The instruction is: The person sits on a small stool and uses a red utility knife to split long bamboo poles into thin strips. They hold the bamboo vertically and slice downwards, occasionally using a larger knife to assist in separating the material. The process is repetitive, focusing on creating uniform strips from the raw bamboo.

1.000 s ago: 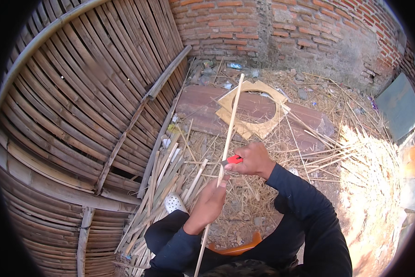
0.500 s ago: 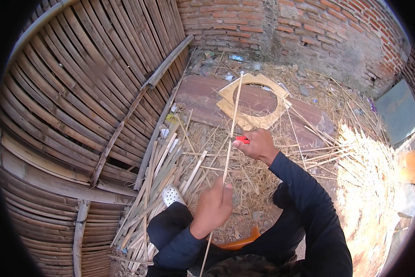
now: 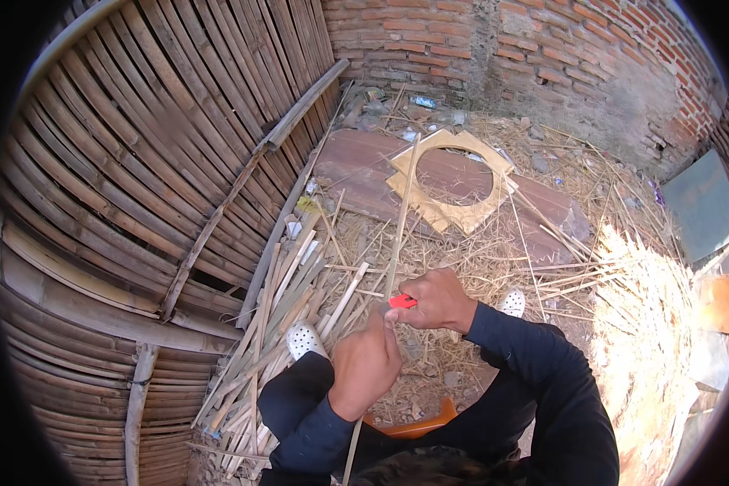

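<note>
A long, thin bamboo strip [image 3: 401,223] slants away from me, its far end passing the board with the round hole. My left hand [image 3: 367,368] is closed round the strip near its middle, and the lower end comes out beneath my wrist. My right hand [image 3: 441,298] grips a small red-handled knife [image 3: 402,301] against the strip, just beyond my left thumb. The two hands almost touch. Fingers hide most of the knife, and its blade cannot be made out.
A yellowish board with a round hole [image 3: 494,194] lies on a brown panel [image 3: 352,162]. Split bamboo sticks [image 3: 279,304] are heaped by my left shoe [image 3: 304,340]. A slatted bamboo wall [image 3: 137,146] rises at left, a brick wall [image 3: 429,49] behind. Shavings [image 3: 478,251] cover the ground.
My right hand has slid the red knife down along the strip toward me, up to my left hand. My left hand stays on the strip, slightly lower.
</note>
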`<state>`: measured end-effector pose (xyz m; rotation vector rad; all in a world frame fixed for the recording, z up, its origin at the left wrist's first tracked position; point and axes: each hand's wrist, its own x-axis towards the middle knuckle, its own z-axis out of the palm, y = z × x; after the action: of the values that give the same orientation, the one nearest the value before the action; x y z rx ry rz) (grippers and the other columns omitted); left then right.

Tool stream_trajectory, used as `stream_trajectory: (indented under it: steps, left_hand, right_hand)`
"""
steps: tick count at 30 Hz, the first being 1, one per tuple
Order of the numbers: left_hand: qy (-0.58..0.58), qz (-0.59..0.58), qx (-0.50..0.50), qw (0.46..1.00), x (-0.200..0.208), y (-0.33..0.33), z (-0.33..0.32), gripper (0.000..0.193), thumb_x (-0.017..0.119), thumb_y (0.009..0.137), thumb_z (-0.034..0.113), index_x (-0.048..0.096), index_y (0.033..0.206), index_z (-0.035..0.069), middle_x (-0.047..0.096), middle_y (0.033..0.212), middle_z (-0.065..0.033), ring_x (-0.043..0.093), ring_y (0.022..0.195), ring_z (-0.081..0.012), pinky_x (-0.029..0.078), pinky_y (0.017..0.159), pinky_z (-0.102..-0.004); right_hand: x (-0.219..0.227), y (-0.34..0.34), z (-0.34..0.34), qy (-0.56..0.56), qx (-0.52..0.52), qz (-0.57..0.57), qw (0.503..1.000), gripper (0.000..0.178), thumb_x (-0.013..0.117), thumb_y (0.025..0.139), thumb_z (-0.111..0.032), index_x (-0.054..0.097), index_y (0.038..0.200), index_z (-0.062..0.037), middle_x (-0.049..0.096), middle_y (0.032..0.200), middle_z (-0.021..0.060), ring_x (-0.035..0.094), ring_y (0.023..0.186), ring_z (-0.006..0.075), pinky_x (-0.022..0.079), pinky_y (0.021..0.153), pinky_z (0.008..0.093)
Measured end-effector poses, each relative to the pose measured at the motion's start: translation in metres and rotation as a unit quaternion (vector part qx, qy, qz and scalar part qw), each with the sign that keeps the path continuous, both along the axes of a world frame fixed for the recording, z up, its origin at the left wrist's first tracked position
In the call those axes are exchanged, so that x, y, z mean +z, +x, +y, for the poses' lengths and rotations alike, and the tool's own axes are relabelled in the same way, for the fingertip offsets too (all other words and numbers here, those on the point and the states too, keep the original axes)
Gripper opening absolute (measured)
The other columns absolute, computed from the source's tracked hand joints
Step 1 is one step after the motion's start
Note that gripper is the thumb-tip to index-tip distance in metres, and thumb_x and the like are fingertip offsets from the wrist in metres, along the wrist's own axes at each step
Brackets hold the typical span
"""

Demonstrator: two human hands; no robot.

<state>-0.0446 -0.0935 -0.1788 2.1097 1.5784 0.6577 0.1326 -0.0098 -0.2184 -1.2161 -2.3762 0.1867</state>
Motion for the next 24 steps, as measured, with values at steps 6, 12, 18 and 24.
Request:
stream_trajectory:
  steps: [6,12,18,24]
  left_hand:
    - [0.023,0.039,0.000,0.999,-0.002,0.004,-0.003,0.038,0.050,0.088,0.011,0.049,0.117,-0.013,0.055,0.053,-0.0199,0.058,0.048,-0.0377,0.044,0.046,-0.0475]
    - [-0.021,-0.006,-0.023,1.000,0.000,0.007,-0.014,0.029,0.048,0.088,0.007,0.051,0.112,-0.010,0.055,0.054,-0.0214,0.058,0.051,-0.0400,0.045,0.050,-0.0485]
    - [0.015,0.009,-0.009,1.000,-0.012,-0.002,-0.014,0.037,0.050,0.086,0.009,0.048,0.117,-0.012,0.055,0.052,-0.0206,0.057,0.048,-0.0380,0.045,0.047,-0.0481]
    - [0.009,0.007,-0.007,1.000,-0.006,0.000,-0.016,0.040,0.051,0.086,0.010,0.048,0.119,-0.013,0.055,0.052,-0.0195,0.057,0.046,-0.0369,0.045,0.046,-0.0461]
  right_hand:
    - [-0.011,0.009,0.018,0.011,-0.033,0.044,0.998,0.065,0.050,0.079,-0.072,0.065,0.063,-0.0104,0.057,0.050,0.0124,0.057,0.045,0.0318,0.044,0.045,0.0403]
    - [-0.006,0.039,0.053,0.010,-0.120,-0.009,0.993,0.067,0.048,0.081,-0.070,0.065,0.061,-0.0081,0.055,0.049,0.0149,0.058,0.046,0.0332,0.045,0.045,0.0409]
    - [-0.013,0.010,0.014,-0.014,-0.010,0.022,1.000,0.067,0.052,0.076,-0.073,0.059,0.056,-0.0095,0.050,0.045,0.0126,0.053,0.043,0.0322,0.039,0.043,0.0428]
    - [-0.014,0.025,0.039,0.005,-0.090,0.009,0.996,0.070,0.048,0.079,-0.072,0.064,0.059,-0.0065,0.057,0.051,0.0150,0.059,0.049,0.0327,0.045,0.049,0.0438]
